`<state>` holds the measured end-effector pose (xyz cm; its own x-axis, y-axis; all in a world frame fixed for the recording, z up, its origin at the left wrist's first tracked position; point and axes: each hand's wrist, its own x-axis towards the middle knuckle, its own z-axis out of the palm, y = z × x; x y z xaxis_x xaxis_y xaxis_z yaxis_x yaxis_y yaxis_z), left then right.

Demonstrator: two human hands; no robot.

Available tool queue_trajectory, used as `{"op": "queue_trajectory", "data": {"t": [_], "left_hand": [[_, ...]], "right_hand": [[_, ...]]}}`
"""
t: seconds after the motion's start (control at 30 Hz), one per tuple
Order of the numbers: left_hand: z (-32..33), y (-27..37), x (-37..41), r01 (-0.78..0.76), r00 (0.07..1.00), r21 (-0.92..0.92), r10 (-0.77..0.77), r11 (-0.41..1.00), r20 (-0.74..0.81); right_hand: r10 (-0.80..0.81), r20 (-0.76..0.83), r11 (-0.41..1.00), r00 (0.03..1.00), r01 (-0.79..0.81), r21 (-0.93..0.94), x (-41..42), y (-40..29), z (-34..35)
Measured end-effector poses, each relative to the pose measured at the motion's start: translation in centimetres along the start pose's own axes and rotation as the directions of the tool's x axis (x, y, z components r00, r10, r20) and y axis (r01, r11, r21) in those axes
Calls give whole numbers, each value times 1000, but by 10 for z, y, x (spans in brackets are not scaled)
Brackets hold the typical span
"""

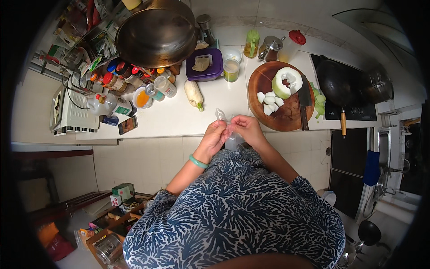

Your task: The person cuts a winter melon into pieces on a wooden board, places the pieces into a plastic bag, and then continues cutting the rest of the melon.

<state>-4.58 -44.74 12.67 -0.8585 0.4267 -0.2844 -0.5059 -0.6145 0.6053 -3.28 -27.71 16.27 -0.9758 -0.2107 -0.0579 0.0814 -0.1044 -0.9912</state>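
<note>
Both hands meet at the front edge of the counter on a clear plastic bag (231, 143). My left hand (215, 134), below a green bangle, pinches the bag's gathered neck. From the other side my right hand (247, 130) grips the same neck with thumb and fingers. A loose end of the bag sticks up above the hands, and its lower part hangs in front of the patterned shirt; what it holds cannot be made out. Ahead to the right, a round wooden cutting board (260, 77) bears a hollowed piece of pale green gourd (281, 88), white cut chunks (269, 101) and a cleaver (305, 95).
A white radish (194, 94) lies left of the board, near a purple-lidded container (204, 75). Jars, bottles and a phone (128, 125) crowd the left. A large pan (156, 37) overhangs the back. A wok (336, 80) sits on the black stove, its wooden handle projecting forward.
</note>
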Motion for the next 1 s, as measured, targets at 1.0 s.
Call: {"op": "queue_trajectory", "data": {"t": [1.0], "left_hand": [[-45, -27, 6, 9, 926, 999, 378, 35, -21]], "right_hand": [[231, -118, 972, 966, -235, -24, -15, 66, -67]]}}
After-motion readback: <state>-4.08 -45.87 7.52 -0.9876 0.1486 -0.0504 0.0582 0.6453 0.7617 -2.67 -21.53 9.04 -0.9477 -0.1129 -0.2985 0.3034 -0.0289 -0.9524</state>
